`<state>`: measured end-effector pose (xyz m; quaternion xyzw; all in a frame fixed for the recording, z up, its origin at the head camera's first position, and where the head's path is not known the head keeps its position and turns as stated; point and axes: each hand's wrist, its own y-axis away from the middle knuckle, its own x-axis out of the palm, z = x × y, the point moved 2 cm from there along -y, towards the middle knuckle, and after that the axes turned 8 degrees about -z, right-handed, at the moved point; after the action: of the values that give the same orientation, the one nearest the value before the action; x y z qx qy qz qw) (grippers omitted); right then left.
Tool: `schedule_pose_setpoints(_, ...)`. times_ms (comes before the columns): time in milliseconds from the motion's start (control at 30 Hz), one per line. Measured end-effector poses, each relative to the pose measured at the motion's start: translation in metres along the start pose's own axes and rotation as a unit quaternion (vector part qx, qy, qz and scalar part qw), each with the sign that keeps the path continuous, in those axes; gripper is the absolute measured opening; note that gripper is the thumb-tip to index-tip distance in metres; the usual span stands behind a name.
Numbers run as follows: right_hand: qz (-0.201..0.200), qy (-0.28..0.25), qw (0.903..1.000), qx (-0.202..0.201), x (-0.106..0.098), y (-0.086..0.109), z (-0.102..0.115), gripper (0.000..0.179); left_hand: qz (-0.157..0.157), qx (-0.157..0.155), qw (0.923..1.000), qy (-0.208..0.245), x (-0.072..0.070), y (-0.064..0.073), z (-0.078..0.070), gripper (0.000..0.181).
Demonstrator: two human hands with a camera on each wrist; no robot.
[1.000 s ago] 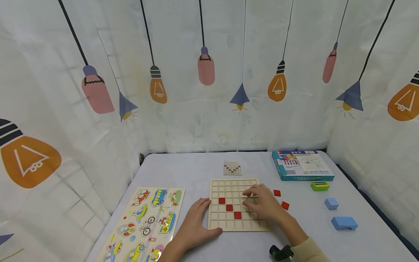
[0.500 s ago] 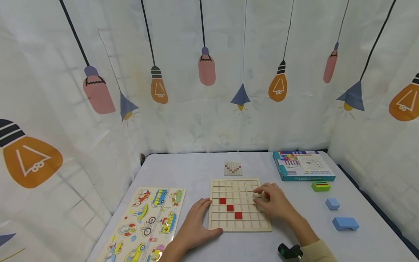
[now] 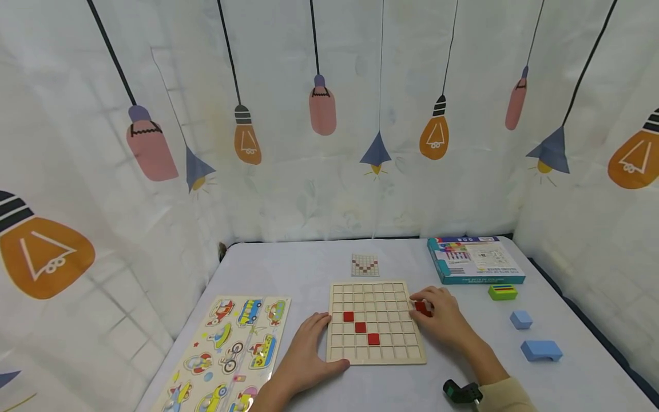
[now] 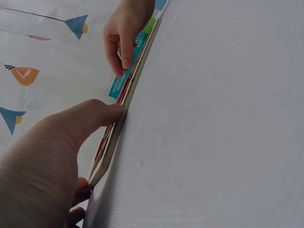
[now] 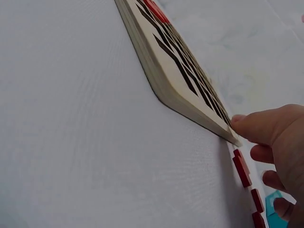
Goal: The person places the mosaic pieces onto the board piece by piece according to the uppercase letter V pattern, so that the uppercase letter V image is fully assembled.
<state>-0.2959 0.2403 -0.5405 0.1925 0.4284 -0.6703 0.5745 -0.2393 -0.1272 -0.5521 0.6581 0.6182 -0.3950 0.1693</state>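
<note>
A wooden grid board [image 3: 388, 298] lies in the middle of the table, with 3 red square tiles [image 3: 360, 327] set diagonally in its cells. My left hand [image 3: 309, 352] grips the board's near left corner, thumb along the front edge and fingers on the left side. By the board's right edge is my right hand [image 3: 443, 320], and a loose red tile [image 3: 423, 308] shows between its thumb and forefinger. In the right wrist view the thumb meets the board's edge, and several red tiles [image 5: 241, 168] lie below the fingers; nothing is visibly pinched.
A small pattern card [image 3: 365, 265] lies behind the board. A boxed set [image 3: 476, 261], a green block [image 3: 502, 292] and two blue blocks [image 3: 542, 351] stand on the right. To the left is a vehicle picture puzzle [image 3: 226, 349].
My right hand has moved from over the board rightwards to its right edge, and the red tile there now shows between thumb and forefinger. My left hand has stayed on the board.
</note>
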Motion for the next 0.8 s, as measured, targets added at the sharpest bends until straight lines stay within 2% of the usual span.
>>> schedule_pose_setpoints(267, -0.011, 0.0, 0.9999, 0.006, -0.001, -0.001, -0.009, 0.033, 0.003, -0.006, 0.9999, 0.008, 0.002, 0.0, 0.002, 0.109)
schedule_pose_setpoints(567, 0.008, 0.018, 0.9997, 0.016, -0.005, 0.001, -0.013, 0.036, -0.002, 0.0, 1.0, 0.003, 0.0, 0.001, 0.001, 0.11)
schedule_pose_setpoints(800, 0.014, 0.02, 0.9996, 0.017, -0.008, 0.001, -0.011, 0.03, -0.003, 0.002, 1.0, 0.003, -0.001, 0.002, 0.0, 0.11)
